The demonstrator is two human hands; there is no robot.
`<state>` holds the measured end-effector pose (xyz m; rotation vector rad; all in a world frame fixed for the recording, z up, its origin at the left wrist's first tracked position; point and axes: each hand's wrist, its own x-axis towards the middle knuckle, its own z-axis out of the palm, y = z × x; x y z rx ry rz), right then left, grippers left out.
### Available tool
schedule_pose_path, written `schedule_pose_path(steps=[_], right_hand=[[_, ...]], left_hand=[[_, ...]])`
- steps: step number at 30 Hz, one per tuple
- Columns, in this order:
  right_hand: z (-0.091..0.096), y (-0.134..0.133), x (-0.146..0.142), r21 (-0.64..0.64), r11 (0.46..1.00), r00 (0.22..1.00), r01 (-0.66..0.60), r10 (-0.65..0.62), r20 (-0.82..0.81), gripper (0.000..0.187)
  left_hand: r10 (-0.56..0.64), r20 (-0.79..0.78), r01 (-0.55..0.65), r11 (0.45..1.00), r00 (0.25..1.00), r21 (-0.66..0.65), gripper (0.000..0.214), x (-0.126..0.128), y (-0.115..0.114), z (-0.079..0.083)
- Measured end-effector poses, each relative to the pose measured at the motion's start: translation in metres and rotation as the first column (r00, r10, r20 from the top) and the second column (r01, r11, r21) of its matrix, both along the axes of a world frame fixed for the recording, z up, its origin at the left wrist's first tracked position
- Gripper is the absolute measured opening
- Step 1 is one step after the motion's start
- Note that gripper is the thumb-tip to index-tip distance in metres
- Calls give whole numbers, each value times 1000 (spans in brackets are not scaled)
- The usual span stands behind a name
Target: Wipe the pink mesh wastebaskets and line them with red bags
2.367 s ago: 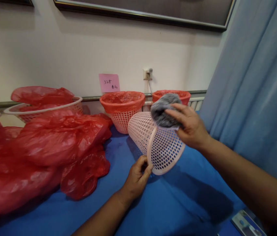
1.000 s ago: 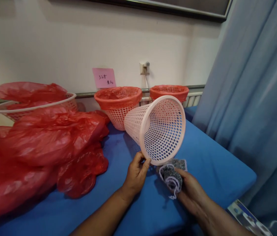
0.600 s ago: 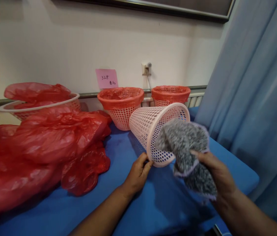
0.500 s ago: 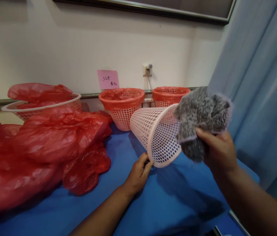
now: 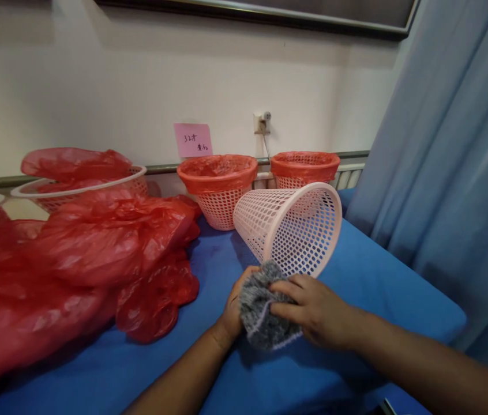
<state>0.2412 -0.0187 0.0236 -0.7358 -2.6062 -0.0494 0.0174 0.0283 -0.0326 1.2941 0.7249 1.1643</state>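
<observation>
A pale pink perforated plastic wastebasket (image 5: 263, 216) lies on its side on the blue-covered table, its round mouth turned to the right and toward me. My left hand (image 5: 234, 302) is at the near lower part of its rim, closed there, with the fingertips hidden behind a cloth. That fluffy grey cloth (image 5: 261, 314), edged in pale stitching, is bunched in my right hand (image 5: 313, 308). The fingers press it against the rim, right beside my left hand.
Behind stand two wastebaskets lined with red bags, one left (image 5: 218, 199) and one right (image 5: 304, 167). Red plastic bags (image 5: 109, 248) pile up on the left, near a wide white-rimmed basket (image 5: 134, 176). A blue curtain (image 5: 443, 190) hangs at the right.
My right hand has brought the grey cloth down and left, from beside the basket's mouth to its near rim. My left hand and the basket stay roughly in place.
</observation>
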Motion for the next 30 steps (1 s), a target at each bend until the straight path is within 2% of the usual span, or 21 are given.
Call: schedule_pose_path(steps=[2, 4, 6, 8, 10, 13, 14, 16, 18, 19, 20, 22, 25, 27, 30], right_hand=[[-29, -10, 7, -99, 993, 995, 68, -60, 78, 48], [-47, -10, 20, -188, 973, 988, 135, -118, 100, 49], [-56, -2, 37, -271, 946, 983, 180, -162, 85, 55], [-60, 13, 57, -307, 916, 965, 259, -260, 40, 60], [-62, 31, 79, -284, 864, 898, 416, -440, -22, 61], [-66, 53, 98, -252, 747, 754, 615, -651, -89, 60], [-67, 55, 97, -258, 725, 731, 638, -676, -92, 59], [-71, 49, 83, -297, 718, 729, 629, -678, -96, 56], [-72, 31, 54, -377, 746, 762, 550, -632, -139, 55], [-71, 21, 38, -422, 776, 791, 469, -581, -190, 57], [-68, 11, 21, -464, 799, 806, 381, -533, -257, 59], [-53, -4, -6, -506, 834, 781, 221, -462, -420, 56], [-13, -1, -25, -424, 900, 678, 97, -372, -634, 43], [20, 17, -19, -319, 940, 630, 124, -323, -706, 35], [60, 55, 13, -124, 952, 615, 281, -278, -738, 31]], left_hand=[[-69, 47, 69, 998, 997, -3, 30, 3, 0, 1], [-93, 60, 93, 996, 994, 7, 33, 7, -2, 3], [-48, 10, 48, 999, 999, 22, 32, 12, -4, 6], [4, -46, -2, 999, 999, 32, 35, 15, -5, 9], [23, -61, -21, 999, 998, 31, 37, 17, -6, 11], [26, -82, -22, 999, 996, 49, 35, 19, -8, 12], [26, -92, -21, 998, 995, 60, 34, 19, -8, 12], [39, -121, -28, 996, 992, 84, 33, 20, -9, 11], [61, -146, -45, 993, 987, 111, 31, 20, -10, 10], [72, -160, -52, 991, 985, 126, 31, 20, -10, 9], [80, -171, -56, 988, 982, 143, 30, 19, -10, 7], [77, -194, -41, 982, 978, 186, 28, 17, -10, 5], [62, -246, 4, 965, 967, 262, 26, 16, -10, 4], [77, -284, 12, 954, 956, 299, 25, 15, -10, 4], [112, -320, 1, 943, 941, 333, 25, 13, -10, 3]])
